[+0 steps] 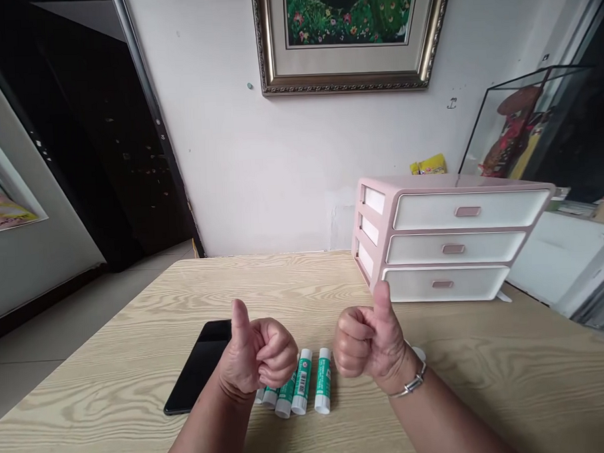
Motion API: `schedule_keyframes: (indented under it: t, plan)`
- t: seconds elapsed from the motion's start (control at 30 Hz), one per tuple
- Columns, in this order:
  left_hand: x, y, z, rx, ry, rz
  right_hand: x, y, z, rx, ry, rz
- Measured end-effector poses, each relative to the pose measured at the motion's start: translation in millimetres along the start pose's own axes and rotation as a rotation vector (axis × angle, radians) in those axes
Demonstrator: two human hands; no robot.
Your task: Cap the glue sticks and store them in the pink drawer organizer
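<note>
Both my hands are raised over the table in thumbs-up fists. My left hand (260,352) has its fingers curled in with nothing in them, and its thumb points up. To the right, my right hand (370,340) makes the same shape, with a silver bracelet (413,382) at the wrist. Between and below them lie several green-and-white glue sticks. One glue stick (323,380) lies slightly apart from the group, and another glue stick (302,381) shows a barcode. My left hand partly hides the others. A white object (419,353) is mostly covered by my right wrist.
A black tablet or phone (202,364) lies left of my left hand, partly behind my forearm. On the right a pink-and-white drawer unit (448,247) stands on the wooden table (114,401). Behind it are a yellow packet (429,165) and a glass case (518,133).
</note>
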State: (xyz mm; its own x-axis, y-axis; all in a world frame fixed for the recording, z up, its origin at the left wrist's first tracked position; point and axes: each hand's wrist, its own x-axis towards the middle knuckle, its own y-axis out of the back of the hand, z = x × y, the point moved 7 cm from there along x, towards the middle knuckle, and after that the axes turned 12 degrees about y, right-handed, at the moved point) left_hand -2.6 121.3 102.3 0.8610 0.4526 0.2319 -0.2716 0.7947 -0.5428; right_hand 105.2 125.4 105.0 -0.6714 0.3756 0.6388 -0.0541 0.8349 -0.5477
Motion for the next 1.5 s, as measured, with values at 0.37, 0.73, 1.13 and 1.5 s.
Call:
schedule_keyframes:
  t: [0.37, 0.73, 1.13, 1.5]
  plan:
    - [-2.2, -10.1, -9.9, 0.043, 0.055, -0.061, -6.7, -22.6, 20.2, 0.123, -0.053, -0.192]
    - [-5.8, -15.4, -8.5, 0.053, 0.063, -0.066, -11.5, -10.0, 24.9, 0.128, -0.133, -0.127]
    - [-6.7, -4.8, -12.5, 0.027, 0.104, -0.047, -5.8, -10.4, 19.6, 0.138, -0.109, -0.138]
    - [-5.1, -3.8, -10.7, 0.026, 0.094, -0.101, -3.1, -6.9, 13.9, 0.088, -0.094, -0.132]
